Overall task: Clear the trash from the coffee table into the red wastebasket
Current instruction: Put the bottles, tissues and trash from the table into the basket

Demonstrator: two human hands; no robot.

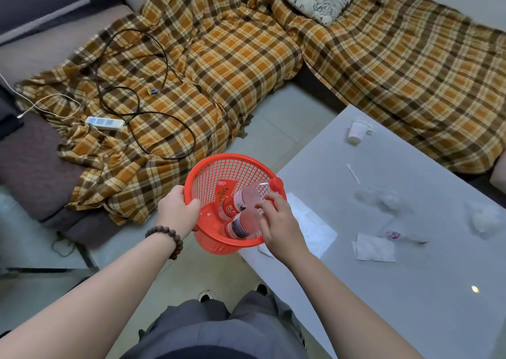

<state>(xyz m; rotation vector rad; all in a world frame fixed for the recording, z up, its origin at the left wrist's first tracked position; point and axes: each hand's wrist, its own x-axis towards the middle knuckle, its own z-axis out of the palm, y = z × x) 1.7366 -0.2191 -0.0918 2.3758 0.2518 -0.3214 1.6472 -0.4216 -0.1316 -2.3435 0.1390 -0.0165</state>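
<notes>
Wastebasket point(208, 176) gripped by left hand point(178, 211) | right hand point(282, 225) at bottle point(250, 195), grip unclear | grey table point(410, 290) littered | plaid sofa point(219, 57)

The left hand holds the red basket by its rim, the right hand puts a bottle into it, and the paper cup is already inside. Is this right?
Not quite: the head view shows the paper cup lying on its side on the table, not in the basket. The left hand does grip the rim, and the right hand holds a bottle in it.
</notes>
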